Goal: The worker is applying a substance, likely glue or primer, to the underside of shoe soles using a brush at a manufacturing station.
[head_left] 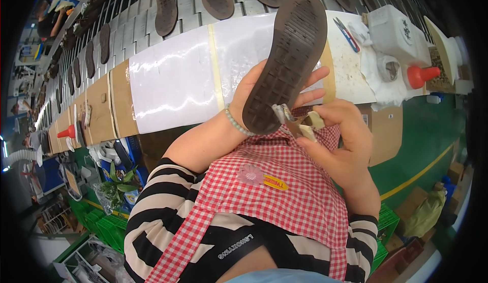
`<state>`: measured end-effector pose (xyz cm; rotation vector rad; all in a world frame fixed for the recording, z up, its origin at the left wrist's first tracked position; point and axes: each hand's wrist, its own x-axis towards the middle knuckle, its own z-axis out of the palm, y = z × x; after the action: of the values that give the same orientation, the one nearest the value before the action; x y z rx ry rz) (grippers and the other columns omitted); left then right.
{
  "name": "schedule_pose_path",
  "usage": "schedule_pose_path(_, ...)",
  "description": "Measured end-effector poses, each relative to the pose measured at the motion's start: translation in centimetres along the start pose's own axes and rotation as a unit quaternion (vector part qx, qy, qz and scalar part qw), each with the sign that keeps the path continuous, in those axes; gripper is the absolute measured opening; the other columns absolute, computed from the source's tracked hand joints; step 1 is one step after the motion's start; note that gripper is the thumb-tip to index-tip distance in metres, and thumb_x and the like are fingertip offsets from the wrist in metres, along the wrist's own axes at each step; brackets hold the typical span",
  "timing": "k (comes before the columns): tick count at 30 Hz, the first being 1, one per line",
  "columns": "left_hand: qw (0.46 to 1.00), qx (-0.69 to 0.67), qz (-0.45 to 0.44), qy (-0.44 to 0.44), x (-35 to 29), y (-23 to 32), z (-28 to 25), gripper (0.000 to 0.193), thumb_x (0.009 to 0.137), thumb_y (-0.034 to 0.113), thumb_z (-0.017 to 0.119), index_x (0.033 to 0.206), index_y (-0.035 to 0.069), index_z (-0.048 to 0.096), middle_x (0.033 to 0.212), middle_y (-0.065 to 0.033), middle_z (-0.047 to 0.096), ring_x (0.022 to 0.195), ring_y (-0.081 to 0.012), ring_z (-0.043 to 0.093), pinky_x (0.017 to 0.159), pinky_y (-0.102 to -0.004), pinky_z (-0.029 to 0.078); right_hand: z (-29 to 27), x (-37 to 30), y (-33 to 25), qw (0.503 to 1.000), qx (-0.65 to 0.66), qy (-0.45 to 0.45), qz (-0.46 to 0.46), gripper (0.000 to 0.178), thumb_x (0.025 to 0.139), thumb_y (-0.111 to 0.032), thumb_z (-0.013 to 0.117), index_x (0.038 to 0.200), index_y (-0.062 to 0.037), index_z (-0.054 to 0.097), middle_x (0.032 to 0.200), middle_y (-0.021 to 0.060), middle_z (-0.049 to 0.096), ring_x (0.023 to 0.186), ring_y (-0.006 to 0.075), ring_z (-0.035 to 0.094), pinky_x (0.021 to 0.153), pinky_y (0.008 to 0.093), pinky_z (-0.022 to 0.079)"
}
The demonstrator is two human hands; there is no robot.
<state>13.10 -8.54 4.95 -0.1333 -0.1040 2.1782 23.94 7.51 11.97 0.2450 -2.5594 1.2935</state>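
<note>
My left hand point(246, 84) is closed around a dark brown shoe sole point(291, 54) from beneath, its fingers curling out past the right edge. The sole is tilted with its ridged, grid-patterned face up. By the sole's lower end, my right hand point(345, 140) pinches a small crumpled beige and brown piece point(295, 125) between thumb and fingers. Pale patches cover those fingertips, either finger covers or part of the piece; I cannot tell which. The piece is close to the sole's edge, and whether they touch is unclear.
Behind the sheet-covered bench point(173, 80), more soles point(166, 11) lie on a slatted metal conveyor point(137, 24). To the right are thread snips point(346, 35), a white plastic jug point(394, 31), a tape roll point(390, 69) and a red cone-shaped cap point(423, 75). Green crates point(112, 230) stand lower left.
</note>
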Motion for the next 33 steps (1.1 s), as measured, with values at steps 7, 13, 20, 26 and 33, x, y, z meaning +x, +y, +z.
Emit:
schedule_pose_path(7,1.0,-0.013,-0.004,0.002,-0.1,-0.2,-0.3,0.052,0.107,0.03,0.031,0.143,-0.004,0.046,0.148,-0.0245,0.045,0.146,-0.0408,0.031,0.118,-0.0574,0.034,0.1,0.0,0.3,0.998,-0.058,0.032,-0.014,0.043,0.063,-0.011,0.089,0.1,-0.0048,0.069,0.091,0.0067,0.068,0.087,0.0272,0.063,0.079,0.0392,0.049)
schedule_pose_path(13,0.998,-0.039,-0.046,-0.013,-0.4,-0.2,-0.2,0.05,0.106,0.027,0.033,0.144,-0.004,0.045,0.15,-0.0236,0.044,0.146,-0.0409,0.031,0.118,-0.0573,0.034,-0.3,-0.4,0.6,0.996,-0.059,-0.042,-0.056,0.047,0.064,-0.005,0.087,0.106,-0.0015,0.066,0.098,0.0114,0.066,0.092,0.0277,0.063,0.079,0.0364,0.051)
schedule_pose_path(20,0.999,0.029,-0.019,0.017,-0.7,-0.7,0.2,0.049,0.109,0.029,0.032,0.148,0.003,0.043,0.152,-0.0163,0.043,0.144,-0.0362,0.037,0.118,-0.0495,0.039,-0.6,0.0,0.5,0.993,-0.097,0.008,-0.066,0.045,0.063,-0.005,0.086,0.104,-0.0021,0.067,0.094,0.0107,0.066,0.092,0.0283,0.062,0.08,0.0358,0.05)
schedule_pose_path(26,0.998,0.049,-0.032,-0.003,-0.9,-0.7,-0.3,0.049,0.109,0.026,0.03,0.149,-0.001,0.038,0.151,-0.0203,0.043,0.145,-0.0368,0.035,0.118,-0.0527,0.037,-1.1,0.8,1.4,0.989,-0.114,0.09,-0.024,0.042,0.065,-0.01,0.087,0.101,-0.0044,0.068,0.088,0.0072,0.065,0.086,0.0268,0.061,0.079,0.0381,0.048)
schedule_pose_path(33,0.997,0.057,-0.059,-0.003,-1.5,-0.8,0.1,0.05,0.109,0.024,0.029,0.151,-0.003,0.033,0.153,-0.024,0.039,0.147,-0.0389,0.03,0.12,-0.0571,0.031,-2.3,1.4,2.0,0.983,-0.133,0.126,-0.02,0.04,0.065,-0.007,0.086,0.101,-0.0036,0.069,0.087,0.007,0.066,0.086,0.0251,0.062,0.078,0.0358,0.048)
